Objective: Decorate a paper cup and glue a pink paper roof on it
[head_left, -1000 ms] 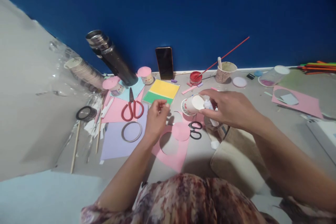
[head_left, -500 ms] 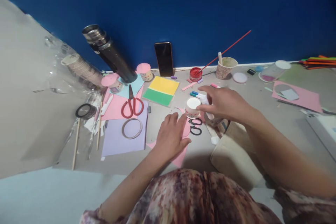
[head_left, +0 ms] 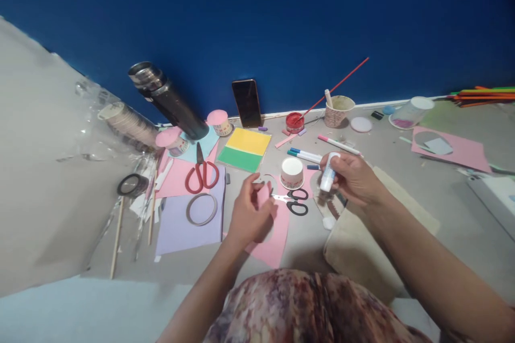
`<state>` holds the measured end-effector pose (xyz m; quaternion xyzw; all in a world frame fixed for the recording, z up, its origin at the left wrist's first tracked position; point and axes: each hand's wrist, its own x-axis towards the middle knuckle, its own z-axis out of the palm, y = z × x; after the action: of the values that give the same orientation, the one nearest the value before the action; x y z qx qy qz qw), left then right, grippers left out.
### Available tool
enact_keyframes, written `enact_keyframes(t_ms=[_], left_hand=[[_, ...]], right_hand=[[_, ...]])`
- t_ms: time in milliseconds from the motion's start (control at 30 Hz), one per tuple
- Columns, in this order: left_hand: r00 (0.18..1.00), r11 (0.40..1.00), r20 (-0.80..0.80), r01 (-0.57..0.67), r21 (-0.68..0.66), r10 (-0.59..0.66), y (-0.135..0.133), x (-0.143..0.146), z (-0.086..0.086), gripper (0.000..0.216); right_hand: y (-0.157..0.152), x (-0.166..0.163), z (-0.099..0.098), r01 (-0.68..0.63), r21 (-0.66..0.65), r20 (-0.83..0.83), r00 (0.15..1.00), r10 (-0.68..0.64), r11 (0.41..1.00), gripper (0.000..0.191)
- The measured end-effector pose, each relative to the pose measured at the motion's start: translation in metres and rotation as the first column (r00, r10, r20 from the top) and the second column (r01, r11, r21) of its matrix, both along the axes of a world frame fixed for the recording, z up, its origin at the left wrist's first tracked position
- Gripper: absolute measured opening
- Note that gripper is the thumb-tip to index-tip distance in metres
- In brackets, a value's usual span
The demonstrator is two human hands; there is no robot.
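In my right hand [head_left: 354, 174] is a white glue stick [head_left: 328, 172], tilted, with the fingers closed round it. My left hand [head_left: 250, 211] pinches a small pink paper piece [head_left: 264, 194], most of which the fingers hide. Beneath that hand lies a pink sheet [head_left: 273, 249] with a round hole cut in it. Between the hands an upturned paper cup [head_left: 292, 172] stands on the table. Black-handled scissors [head_left: 296, 201] lie just in front of the cup, blades toward my left hand.
Red-handled scissors [head_left: 201, 174] and a tape ring [head_left: 201, 209] rest on coloured paper at left. Behind them stand a dark flask [head_left: 173, 102] and pink-topped cups [head_left: 219, 122]. A phone [head_left: 247, 103] leans on the wall. Markers [head_left: 340, 144] and a red paint pot [head_left: 295, 122] lie beyond the cup.
My right hand has picked up the glue stick from beside the cup and drawn it back to the right. My left hand has lifted the pink paper piece off the table.
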<state>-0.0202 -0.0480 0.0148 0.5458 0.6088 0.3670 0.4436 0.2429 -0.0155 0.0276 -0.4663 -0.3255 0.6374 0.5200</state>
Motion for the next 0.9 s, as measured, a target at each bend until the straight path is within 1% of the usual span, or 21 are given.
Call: enact_keyframes(t_ms=[33, 67, 100, 133, 167, 200, 233, 300, 367, 467, 533, 567, 667, 767, 833, 900], left_hand=[[0.973, 0.993, 0.211, -0.073, -0.094, 0.091, 0.003, -0.005, 0.004, 0.062], [0.897, 0.975, 0.406, -0.102, -0.197, 0.176, 0.006, -0.010, 0.008, 0.057], [0.787, 0.952, 0.565, -0.093, -0.290, 0.249, 0.008, -0.014, 0.014, 0.051], [0.668, 0.929, 0.678, -0.059, -0.365, 0.309, 0.009, -0.017, 0.019, 0.046], [0.559, 0.908, 0.749, -0.012, -0.420, 0.354, 0.009, -0.018, 0.023, 0.043], [0.472, 0.890, 0.794, 0.043, -0.454, 0.382, 0.008, -0.018, 0.026, 0.040], [0.406, 0.875, 0.823, 0.102, -0.473, 0.397, 0.007, -0.016, 0.028, 0.040], [0.320, 0.842, 0.854, 0.227, -0.489, 0.409, 0.001, -0.009, 0.027, 0.041], [0.262, 0.801, 0.867, 0.340, -0.493, 0.423, -0.005, -0.001, 0.022, 0.043], [0.207, 0.744, 0.875, 0.463, -0.482, 0.438, -0.012, 0.007, 0.014, 0.044], [0.187, 0.740, 0.889, 0.497, -0.453, 0.418, -0.014, 0.009, 0.013, 0.045], [0.182, 0.747, 0.897, 0.501, -0.437, 0.403, -0.015, 0.009, 0.014, 0.046], [0.206, 0.791, 0.915, 0.460, -0.403, 0.347, -0.018, 0.011, 0.021, 0.046], [0.282, 0.836, 0.912, 0.384, -0.391, 0.296, -0.021, 0.017, 0.028, 0.046], [0.329, 0.860, 0.901, 0.329, -0.390, 0.283, -0.024, 0.021, 0.031, 0.045], [0.360, 0.881, 0.889, 0.270, -0.389, 0.282, -0.026, 0.026, 0.032, 0.041]], right_hand=[[0.001, -0.001, -0.001, 0.014, 0.002, -0.031, 0.999, -0.014, 1.000, 0.056], [0.001, -0.003, -0.001, 0.032, 0.012, -0.052, 0.998, -0.031, 0.999, 0.055], [0.000, -0.005, 0.000, 0.049, 0.027, -0.065, 0.997, -0.047, 0.998, 0.053], [-0.001, -0.007, 0.001, 0.065, 0.047, -0.069, 0.996, -0.062, 0.997, 0.051], [-0.003, -0.009, 0.003, 0.079, 0.070, -0.062, 0.995, -0.074, 0.994, 0.050], [-0.006, -0.012, 0.004, 0.092, 0.098, -0.043, 0.995, -0.089, 0.991, 0.048], [-0.010, -0.016, 0.006, 0.101, 0.130, -0.011, 0.995, -0.101, 0.986, 0.047], [-0.019, -0.022, 0.010, 0.107, 0.201, 0.082, 0.989, -0.125, 0.974, 0.041], [-0.030, -0.027, 0.015, 0.103, 0.269, 0.197, 0.967, -0.159, 0.958, 0.036], [-0.047, -0.034, 0.024, 0.099, 0.362, 0.368, 0.898, -0.240, 0.927, 0.026], [-0.056, -0.037, 0.030, 0.066, 0.432, 0.477, 0.830, -0.290, 0.899, 0.018], [-0.059, -0.039, 0.033, 0.028, 0.468, 0.525, 0.795, -0.303, 0.883, 0.015], [-0.064, -0.046, 0.036, -0.167, 0.561, 0.637, 0.713, -0.294, 0.811, 0.011], [-0.063, -0.051, 0.030, -0.350, 0.623, 0.704, 0.641, -0.306, 0.699, 0.015], [-0.062, -0.054, 0.024, -0.416, 0.654, 0.720, 0.598, -0.352, 0.632, 0.020], [-0.062, -0.055, 0.017, -0.457, 0.676, 0.725, 0.555, -0.408, 0.578, 0.025]])
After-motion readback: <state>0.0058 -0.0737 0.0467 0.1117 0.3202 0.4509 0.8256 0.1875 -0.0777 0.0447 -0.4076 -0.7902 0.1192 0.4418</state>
